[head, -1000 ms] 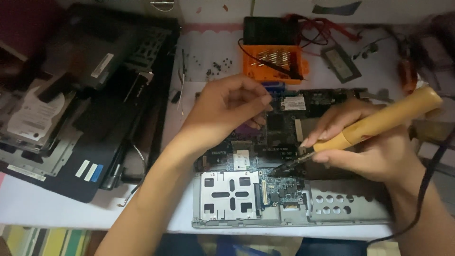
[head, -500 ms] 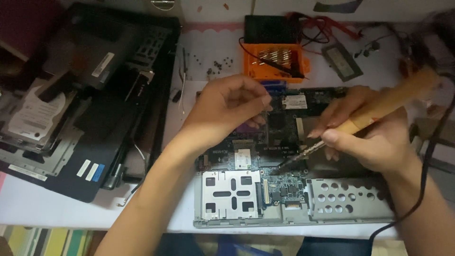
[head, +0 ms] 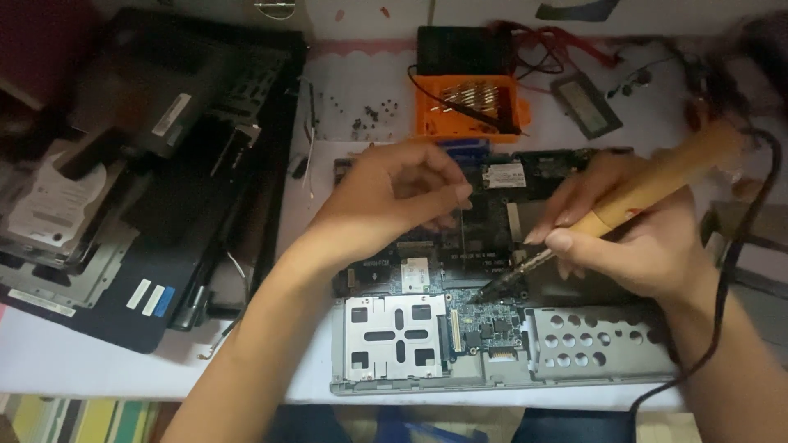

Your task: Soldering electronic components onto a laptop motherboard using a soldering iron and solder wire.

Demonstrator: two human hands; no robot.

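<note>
The right hand, at the right of centre in the frame, is closed in a pen-like grip around the wooden handle of a soldering iron. The iron slants from the upper right down toward the middle, and its dark metal tip rests on or just above the blue-green circuit board in the lower middle. Its black cord loops down the right edge past the wrist. The left hand, in the centre of the frame, hangs over the board with the fingers loosely curled and thumb and forefinger drawn together; whether it pinches anything cannot be told.

The largest thing in view is the dismantled black laptop casing, which fills the upper left, with a metal-cased hard drive lying at its far-left side. Next is the opened laptop base beneath both hands, spanning the lower middle; a silver stamped metal plate sits at its lower left and a perforated metal bracket at its lower right. Above the hands, in the upper middle, stands an orange screwdriver-bit holder with a dark box just behind it. A small grey module lies to the right of the holder. Loose dark screws are scattered on the white tabletop to the left of the holder.
</note>
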